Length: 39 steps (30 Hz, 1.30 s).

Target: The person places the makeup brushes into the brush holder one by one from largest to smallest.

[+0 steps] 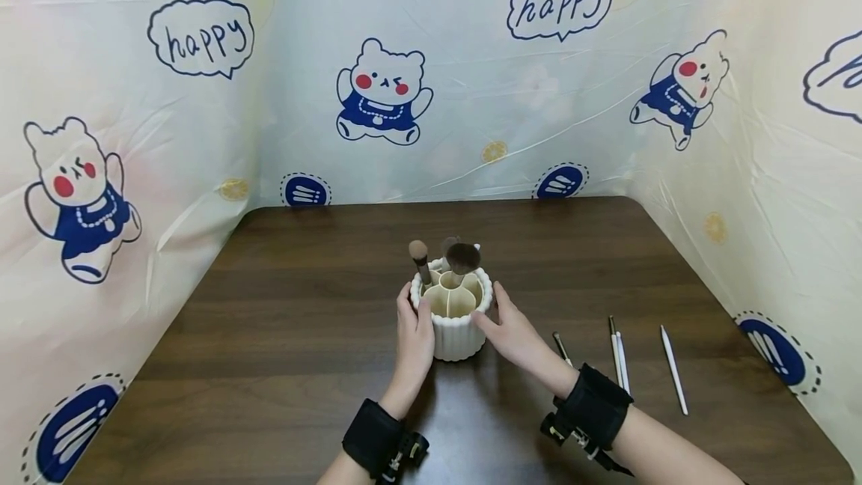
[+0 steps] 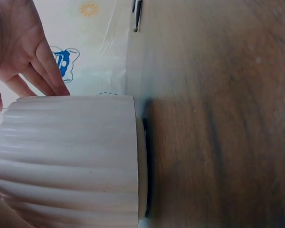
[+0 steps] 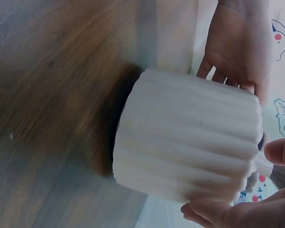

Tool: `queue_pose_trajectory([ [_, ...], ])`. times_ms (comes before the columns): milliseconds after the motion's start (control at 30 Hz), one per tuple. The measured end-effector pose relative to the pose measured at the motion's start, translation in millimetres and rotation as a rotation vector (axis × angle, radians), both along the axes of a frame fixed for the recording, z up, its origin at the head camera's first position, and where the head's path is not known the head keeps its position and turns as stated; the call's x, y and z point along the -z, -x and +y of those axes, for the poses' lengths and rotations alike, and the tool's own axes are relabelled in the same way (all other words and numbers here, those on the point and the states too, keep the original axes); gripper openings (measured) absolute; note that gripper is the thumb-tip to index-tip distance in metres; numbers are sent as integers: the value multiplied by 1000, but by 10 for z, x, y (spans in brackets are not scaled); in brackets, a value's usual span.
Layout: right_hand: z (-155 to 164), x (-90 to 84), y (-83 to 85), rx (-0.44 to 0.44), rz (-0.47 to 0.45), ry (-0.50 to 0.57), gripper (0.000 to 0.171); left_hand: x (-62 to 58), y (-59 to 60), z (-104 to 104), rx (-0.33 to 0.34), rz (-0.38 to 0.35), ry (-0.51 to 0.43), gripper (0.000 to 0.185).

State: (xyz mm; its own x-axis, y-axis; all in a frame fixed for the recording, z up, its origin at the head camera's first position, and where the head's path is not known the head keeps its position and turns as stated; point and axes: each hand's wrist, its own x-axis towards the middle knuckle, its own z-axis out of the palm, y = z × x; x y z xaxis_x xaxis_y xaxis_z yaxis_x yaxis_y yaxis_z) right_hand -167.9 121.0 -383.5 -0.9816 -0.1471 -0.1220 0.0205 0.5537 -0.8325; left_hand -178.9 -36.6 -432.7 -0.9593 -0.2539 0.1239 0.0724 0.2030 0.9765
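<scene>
A white ribbed makeup brush holder (image 1: 458,340) with inner compartments stands upright at the middle of the table. In it are a tan-tipped makeup brush (image 1: 418,251) at the left and a broad dark-headed makeup brush (image 1: 463,258) at the back; another brush head is partly hidden behind that one. My left hand (image 1: 414,334) grips the holder's left side, and my right hand (image 1: 513,329) holds its right side, thumb near the rim. The ribbed wall fills much of both wrist views. Whether the base fully touches the table, I cannot tell.
On the table (image 1: 269,305), right of my hands, lie a white pen-like stick (image 1: 673,369), a pair of thin sticks (image 1: 619,358) and a dark-tipped brush (image 1: 562,348) partly behind my right wrist. A printed curtain (image 1: 458,96) encloses the table's back and sides.
</scene>
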Motion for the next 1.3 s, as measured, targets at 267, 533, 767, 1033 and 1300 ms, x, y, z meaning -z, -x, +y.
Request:
queue_pose_trajectory([
  [267,300,-9,138,38,100,-186,57,-22,-4,9,22,8,-29,49],
  [533,734,133,287,27,59,-305,31,-26,1,9,19,-1,-23,49],
  [767,1013,213,291,-36,-6,-452,28,-16,-11,6,29,-15,-14,50],
  [1033,1168,282,316,-44,-145,-472,49,-29,-8,5,24,4,-25,49],
  [1300,1147,378,282,-25,-190,-474,47,-29,-16,2,30,1,-24,49],
])
